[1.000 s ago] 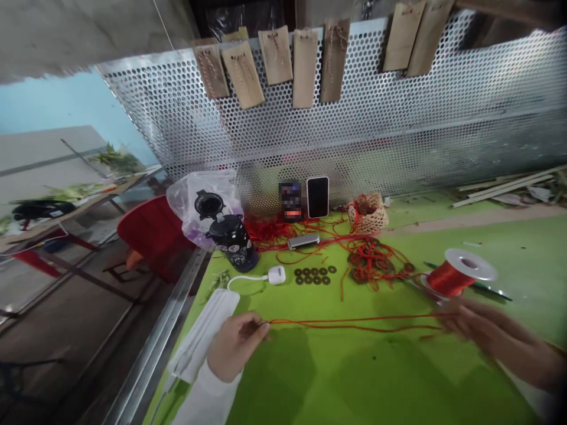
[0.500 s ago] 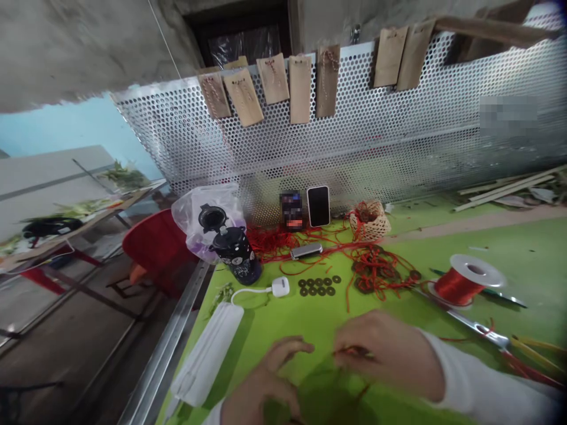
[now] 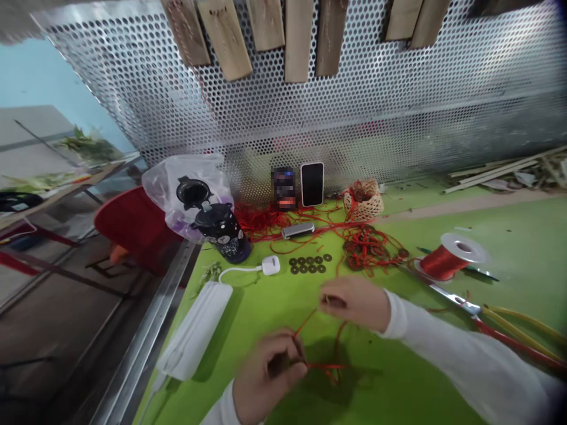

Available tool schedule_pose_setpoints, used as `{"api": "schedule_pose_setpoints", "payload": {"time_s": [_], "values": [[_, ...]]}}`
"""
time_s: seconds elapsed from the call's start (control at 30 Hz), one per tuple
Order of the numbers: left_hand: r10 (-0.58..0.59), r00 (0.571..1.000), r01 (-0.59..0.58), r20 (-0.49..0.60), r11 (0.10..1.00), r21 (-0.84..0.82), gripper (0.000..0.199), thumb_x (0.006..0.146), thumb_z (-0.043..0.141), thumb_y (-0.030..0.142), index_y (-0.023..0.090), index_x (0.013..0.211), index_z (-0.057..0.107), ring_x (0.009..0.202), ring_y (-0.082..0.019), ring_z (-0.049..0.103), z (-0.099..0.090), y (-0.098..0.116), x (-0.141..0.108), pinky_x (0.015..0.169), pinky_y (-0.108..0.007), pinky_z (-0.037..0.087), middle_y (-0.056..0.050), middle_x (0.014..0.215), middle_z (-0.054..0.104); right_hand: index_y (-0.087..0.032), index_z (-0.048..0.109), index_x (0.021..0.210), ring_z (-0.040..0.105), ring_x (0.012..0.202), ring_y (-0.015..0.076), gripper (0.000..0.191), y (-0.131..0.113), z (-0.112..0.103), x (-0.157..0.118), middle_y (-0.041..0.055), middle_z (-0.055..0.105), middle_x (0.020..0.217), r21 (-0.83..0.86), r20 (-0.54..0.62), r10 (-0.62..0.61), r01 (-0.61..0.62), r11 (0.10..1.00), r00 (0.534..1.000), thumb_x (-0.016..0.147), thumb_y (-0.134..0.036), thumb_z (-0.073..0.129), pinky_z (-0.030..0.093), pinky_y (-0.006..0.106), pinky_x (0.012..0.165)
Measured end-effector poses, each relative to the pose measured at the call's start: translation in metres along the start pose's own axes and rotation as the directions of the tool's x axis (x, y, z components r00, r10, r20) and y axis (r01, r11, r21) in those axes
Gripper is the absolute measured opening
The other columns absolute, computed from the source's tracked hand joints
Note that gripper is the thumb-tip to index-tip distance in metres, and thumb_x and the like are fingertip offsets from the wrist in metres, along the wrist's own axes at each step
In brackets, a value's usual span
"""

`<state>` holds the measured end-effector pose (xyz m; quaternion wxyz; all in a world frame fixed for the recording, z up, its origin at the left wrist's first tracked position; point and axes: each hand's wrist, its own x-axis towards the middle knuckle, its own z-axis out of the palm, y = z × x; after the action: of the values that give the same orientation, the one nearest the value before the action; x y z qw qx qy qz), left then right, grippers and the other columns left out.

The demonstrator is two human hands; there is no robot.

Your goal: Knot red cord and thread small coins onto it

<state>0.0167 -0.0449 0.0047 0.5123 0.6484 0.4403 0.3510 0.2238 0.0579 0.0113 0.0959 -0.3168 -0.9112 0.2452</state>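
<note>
A thin red cord (image 3: 328, 366) runs between my hands above the green table (image 3: 248, 319). My left hand (image 3: 270, 375), low in the view, pinches the cord, and one end sticks out to the right of its fingertips. Higher and to the right, my right hand (image 3: 357, 302) is closed on the cord, its fingers slightly blurred. Small dark discs (image 3: 310, 264) lie in two rows behind my hands. A loose tangle of red cord with dark discs (image 3: 370, 248) lies behind my right hand.
At the right are a spool of red thread (image 3: 445, 260) and scissors (image 3: 463, 302). A white power strip (image 3: 197, 330) and a dark tumbler (image 3: 224, 230) stand left. Against the mesh panel (image 3: 266, 118) are a phone (image 3: 312, 184) and a woven basket (image 3: 363, 199).
My left hand has gone from spread fingers to a pinch on the cord. My hands are farther apart, with cord stretched between them. The camera view has tilted down.
</note>
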Motion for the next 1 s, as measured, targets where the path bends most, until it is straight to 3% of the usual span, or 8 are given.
{"api": "schedule_pose_setpoints", "payload": {"time_s": [0.17,0.37,0.47,0.57,0.67,0.8,1.0], "values": [[-0.092,0.996,0.093,-0.013,0.993,0.074,0.037,0.077,0.056,0.046,0.016,0.058,0.044,0.059,-0.014,0.046,-0.002,-0.01,0.005,0.052,-0.025,0.031,-0.006,0.067,0.053,-0.022,0.059,0.101,0.05,0.063,0.0089,0.021,0.037,-0.006,0.012,-0.0001,0.059,0.076,-0.169,-0.137,0.279,-0.3,0.939,0.95,0.083,-0.029,0.049,0.032,0.021,0.058],[-0.151,0.988,0.149,-0.016,0.944,0.296,0.028,0.078,0.052,0.037,0.017,0.059,0.046,0.052,-0.013,0.045,-0.007,-0.009,0.002,0.047,-0.025,0.032,-0.006,0.068,0.057,-0.024,0.061,0.098,0.056,0.071,0.0114,0.02,0.047,0.002,0.022,0.0015,0.061,0.093,-0.214,-0.134,0.33,-0.352,0.911,0.935,0.081,-0.032,0.052,0.031,0.022,0.057],[-0.102,0.995,0.099,-0.02,0.876,0.472,0.014,0.075,0.054,0.024,0.017,0.062,0.054,0.079,-0.022,0.057,-0.013,-0.004,0.0,0.068,-0.034,0.046,-0.009,0.089,0.065,-0.024,0.062,0.092,0.055,0.07,0.0101,0.015,0.048,0.002,0.022,0.0,0.062,0.088,-0.207,-0.11,0.339,-0.355,0.912,0.934,0.081,-0.031,0.053,0.032,0.021,0.057],[-0.015,1.0,0.026,-0.022,0.744,0.668,0.008,0.07,0.059,0.019,0.019,0.062,0.061,0.119,-0.035,0.039,-0.023,-0.005,0.001,0.094,-0.055,0.035,-0.009,0.12,0.057,-0.024,0.062,0.087,0.054,0.068,0.0091,0.011,0.048,0.0,0.019,-0.0011,0.061,0.081,-0.195,-0.082,0.346,-0.356,0.914,0.935,0.08,-0.03,0.055,0.032,0.02,0.056],[0.039,0.997,0.03,-0.073,0.648,0.761,0.013,0.072,0.057,0.021,0.019,0.06,0.062,0.127,-0.039,0.026,-0.033,-0.009,0.002,0.094,-0.064,0.031,-0.009,0.131,0.048,-0.022,0.06,0.093,0.054,0.068,0.0101,0.016,0.046,-0.003,0.018,0.0004,0.061,0.079,-0.187,-0.067,0.362,-0.368,0.911,0.93,0.08,-0.03,0.055,0.032,0.021,0.056],[0.142,0.987,-0.032,-0.074,0.629,0.777,0.015,0.075,0.055,0.02,0.019,0.06,0.06,0.124,-0.035,0.034,-0.032,-0.002,0.008,0.093,-0.06,0.037,-0.009,0.125,0.052,-0.021,0.06,0.095,0.056,0.069,0.0124,0.018,0.045,-0.006,0.02,0.0016,0.062,0.078,-0.175,-0.029,0.38,-0.379,0.909,0.925,0.081,-0.031,0.055,0.033,0.022,0.056],[0.166,0.984,-0.152,0.06,0.625,0.766,0.01,0.074,0.056,0.016,0.019,0.065,0.057,0.101,-0.025,0.055,-0.002,0.019,0.041,0.086,-0.045,0.047,-0.007,0.113,0.059,-0.017,0.062,0.09,0.058,0.069,0.0144,0.017,0.049,-0.011,0.032,0.0046,0.063,0.075,-0.151,0.062,0.378,-0.365,0.919,0.924,0.079,-0.029,0.058,0.035,0.022,0.059]]}}
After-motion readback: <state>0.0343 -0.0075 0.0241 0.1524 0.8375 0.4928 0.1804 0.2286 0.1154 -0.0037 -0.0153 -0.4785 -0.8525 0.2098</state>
